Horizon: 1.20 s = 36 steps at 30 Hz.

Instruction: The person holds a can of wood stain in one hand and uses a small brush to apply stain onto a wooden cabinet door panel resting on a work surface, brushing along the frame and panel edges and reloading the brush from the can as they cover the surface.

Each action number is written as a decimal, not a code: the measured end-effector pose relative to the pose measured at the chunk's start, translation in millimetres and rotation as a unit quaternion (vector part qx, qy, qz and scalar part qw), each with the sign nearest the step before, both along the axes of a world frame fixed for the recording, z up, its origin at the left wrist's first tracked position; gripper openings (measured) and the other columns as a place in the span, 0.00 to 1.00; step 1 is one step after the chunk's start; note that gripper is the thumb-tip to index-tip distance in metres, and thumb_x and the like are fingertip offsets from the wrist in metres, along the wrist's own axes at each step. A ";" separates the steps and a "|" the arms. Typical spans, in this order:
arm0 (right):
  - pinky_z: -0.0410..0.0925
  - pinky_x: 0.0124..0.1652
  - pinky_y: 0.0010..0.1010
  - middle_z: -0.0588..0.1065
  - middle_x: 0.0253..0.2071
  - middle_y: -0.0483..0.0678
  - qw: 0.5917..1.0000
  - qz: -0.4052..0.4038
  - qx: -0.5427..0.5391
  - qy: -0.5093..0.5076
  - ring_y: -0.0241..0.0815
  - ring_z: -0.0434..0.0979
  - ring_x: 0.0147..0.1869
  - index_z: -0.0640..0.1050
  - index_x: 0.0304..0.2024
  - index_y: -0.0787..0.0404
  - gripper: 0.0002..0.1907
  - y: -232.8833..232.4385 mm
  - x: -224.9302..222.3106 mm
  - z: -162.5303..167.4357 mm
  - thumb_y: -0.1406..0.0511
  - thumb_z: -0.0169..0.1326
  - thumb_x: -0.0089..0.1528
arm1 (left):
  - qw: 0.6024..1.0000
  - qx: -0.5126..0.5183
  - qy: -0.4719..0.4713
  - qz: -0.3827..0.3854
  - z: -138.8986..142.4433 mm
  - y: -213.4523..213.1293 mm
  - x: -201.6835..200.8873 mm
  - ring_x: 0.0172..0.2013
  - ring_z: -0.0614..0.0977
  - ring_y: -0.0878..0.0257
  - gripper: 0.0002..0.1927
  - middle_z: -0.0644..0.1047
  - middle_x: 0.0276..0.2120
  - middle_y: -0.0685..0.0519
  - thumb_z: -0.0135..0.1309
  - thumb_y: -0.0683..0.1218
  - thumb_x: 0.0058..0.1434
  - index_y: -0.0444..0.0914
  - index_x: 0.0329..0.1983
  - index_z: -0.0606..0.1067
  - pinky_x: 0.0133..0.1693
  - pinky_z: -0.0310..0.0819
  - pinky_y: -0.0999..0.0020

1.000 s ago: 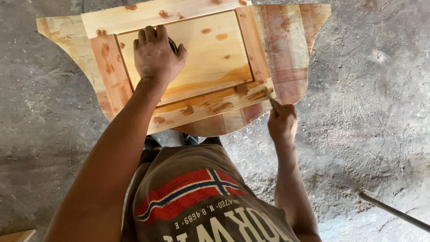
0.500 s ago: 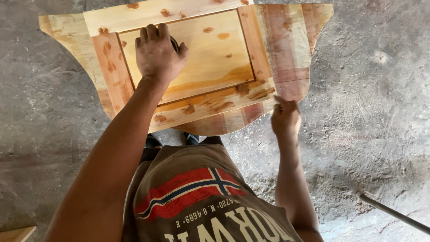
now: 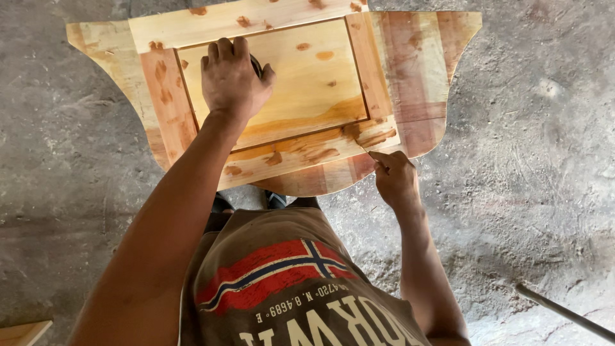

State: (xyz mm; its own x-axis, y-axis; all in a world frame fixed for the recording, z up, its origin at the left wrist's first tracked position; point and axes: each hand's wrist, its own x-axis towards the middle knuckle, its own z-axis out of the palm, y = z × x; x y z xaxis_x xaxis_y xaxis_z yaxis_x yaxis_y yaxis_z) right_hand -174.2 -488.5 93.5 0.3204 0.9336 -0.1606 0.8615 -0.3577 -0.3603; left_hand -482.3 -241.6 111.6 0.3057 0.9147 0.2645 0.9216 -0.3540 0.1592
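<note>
At the far left bottom corner a bit of pale wood (image 3: 22, 333) lies on the concrete floor (image 3: 77, 192). Your left hand (image 3: 232, 80) rests palm-down on the wooden panel (image 3: 307, 77), fingers (image 3: 224, 50) close together and curled over a small dark object (image 3: 256, 64) that is mostly hidden. The panel lies on the floor just ahead of you, its sunken centre framed by knotty boards. Your right hand (image 3: 394, 178) sits at the panel's near right edge, fingers pinching a thin pencil-like tool (image 3: 366, 150) whose tip touches the wood. A metal rod (image 3: 564, 313) lies on the floor at far right.
</note>
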 end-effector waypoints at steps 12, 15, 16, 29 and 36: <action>0.72 0.38 0.40 0.74 0.39 0.55 0.990 -0.019 0.141 -0.014 0.49 0.76 0.39 0.83 0.53 0.56 0.17 19.3 -29.7 -4.9 0.72 0.57 0.62 | 1.000 -0.020 -0.013 0.005 -1.2 0.3 1.9 0.41 0.75 0.51 0.25 0.72 0.38 0.42 0.57 0.58 0.59 0.32 0.43 0.71 0.41 0.72 0.54; 0.70 0.32 0.33 0.73 0.36 0.52 0.990 -0.004 0.133 -0.039 0.46 0.72 0.37 0.82 0.55 0.55 0.17 21.3 -36.9 -15.4 0.71 0.57 0.64 | 1.000 -0.022 -0.010 0.011 -2.1 0.6 3.1 0.41 0.75 0.50 0.25 0.72 0.38 0.41 0.57 0.59 0.58 0.33 0.43 0.71 0.40 0.71 0.53; 0.69 0.29 0.30 0.72 0.35 0.50 0.991 0.002 0.127 -0.045 0.45 0.70 0.36 0.82 0.57 0.55 0.17 20.0 -40.0 -18.6 0.71 0.56 0.66 | 1.000 -0.015 -0.012 0.008 -2.3 0.3 3.5 0.41 0.75 0.50 0.25 0.72 0.38 0.41 0.57 0.59 0.58 0.33 0.43 0.71 0.40 0.71 0.53; 0.65 0.31 0.28 0.72 0.34 0.48 0.980 0.040 0.181 -0.068 0.39 0.67 0.36 0.83 0.57 0.53 0.19 23.2 -37.0 -24.5 0.72 0.54 0.66 | 1.000 0.011 -0.013 -0.001 -1.4 1.7 0.7 0.40 0.75 0.52 0.25 0.72 0.37 0.42 0.58 0.58 0.58 0.32 0.43 0.71 0.38 0.72 0.55; 0.67 0.30 0.30 0.71 0.30 0.48 0.980 0.092 0.176 -0.012 0.40 0.67 0.33 0.82 0.57 0.53 0.19 18.3 -63.4 -30.7 0.73 0.51 0.67 | 1.000 0.018 -0.004 0.000 0.0 1.8 1.0 0.39 0.75 0.52 0.26 0.72 0.37 0.43 0.59 0.59 0.59 0.32 0.43 0.71 0.38 0.73 0.56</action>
